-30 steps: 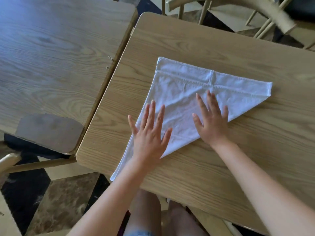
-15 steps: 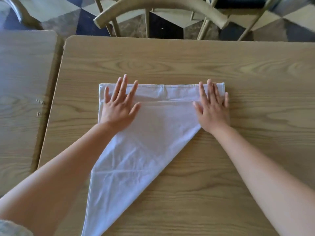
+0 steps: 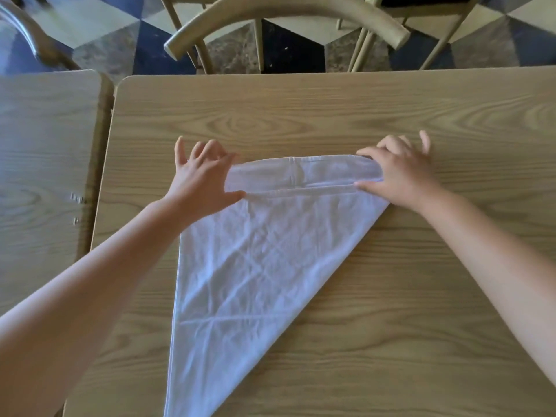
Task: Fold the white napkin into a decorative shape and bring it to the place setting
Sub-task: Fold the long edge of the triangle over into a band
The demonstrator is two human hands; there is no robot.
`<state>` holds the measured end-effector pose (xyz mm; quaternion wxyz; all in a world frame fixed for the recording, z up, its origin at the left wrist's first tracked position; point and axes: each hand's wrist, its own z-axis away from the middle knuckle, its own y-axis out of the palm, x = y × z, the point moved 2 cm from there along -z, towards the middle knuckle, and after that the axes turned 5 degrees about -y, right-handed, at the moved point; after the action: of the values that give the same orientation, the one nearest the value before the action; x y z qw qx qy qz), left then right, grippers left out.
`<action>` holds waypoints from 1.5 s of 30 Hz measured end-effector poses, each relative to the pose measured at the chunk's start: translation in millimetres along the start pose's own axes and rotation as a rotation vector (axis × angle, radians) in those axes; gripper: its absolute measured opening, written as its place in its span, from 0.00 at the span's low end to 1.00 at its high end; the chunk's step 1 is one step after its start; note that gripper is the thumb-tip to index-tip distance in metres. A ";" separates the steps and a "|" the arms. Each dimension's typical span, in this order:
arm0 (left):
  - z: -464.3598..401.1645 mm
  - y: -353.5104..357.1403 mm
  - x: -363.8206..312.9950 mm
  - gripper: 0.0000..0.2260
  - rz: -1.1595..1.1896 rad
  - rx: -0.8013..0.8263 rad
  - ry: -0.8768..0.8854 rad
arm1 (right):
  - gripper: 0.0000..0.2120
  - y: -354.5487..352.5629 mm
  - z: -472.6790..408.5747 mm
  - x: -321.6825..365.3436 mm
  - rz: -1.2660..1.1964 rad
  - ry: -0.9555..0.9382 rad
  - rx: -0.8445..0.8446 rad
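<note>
A white napkin (image 3: 255, 266) lies as a triangle on the wooden table (image 3: 391, 326), its long edge at the far side and its point hanging toward the near edge. The far edge is lifted and curled over into a narrow band. My left hand (image 3: 201, 179) pinches the left end of that band between thumb and fingers. My right hand (image 3: 397, 173) pinches the right end the same way. No place setting is in view.
A second wooden table (image 3: 45, 176) stands close on the left with a narrow gap between. A wooden chair (image 3: 285, 13) is pushed in at the far side, over a tiled floor.
Both hands went from lying flat on the napkin's far edge to gripping its two ends. The far edge has lifted and rolled toward me into a band.
</note>
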<state>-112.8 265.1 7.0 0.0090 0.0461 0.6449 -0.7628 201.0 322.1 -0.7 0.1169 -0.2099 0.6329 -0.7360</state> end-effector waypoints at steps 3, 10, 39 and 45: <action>-1.8 -5.9 -2.2 0.21 0.033 -0.040 0.048 | 0.12 -5.0 -4.4 1.3 0.023 -0.107 -0.080; 19.7 -7.4 -15.3 0.14 0.042 -0.130 0.071 | 0.12 -3.1 19.6 0.5 -0.008 -0.343 -0.217; 46.6 59.1 -103.8 0.23 0.133 -0.178 0.022 | 0.28 57.8 25.5 112.8 -0.124 -0.065 -0.089; 50.1 63.1 -88.8 0.26 0.098 -0.132 0.014 | 0.29 60.0 28.3 106.3 -0.077 -0.064 -0.036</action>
<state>-22.7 201.2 -39.5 0.0447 0.0823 0.6907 -0.7170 114.4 240.3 -39.3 0.1048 -0.2598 0.6336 -0.7212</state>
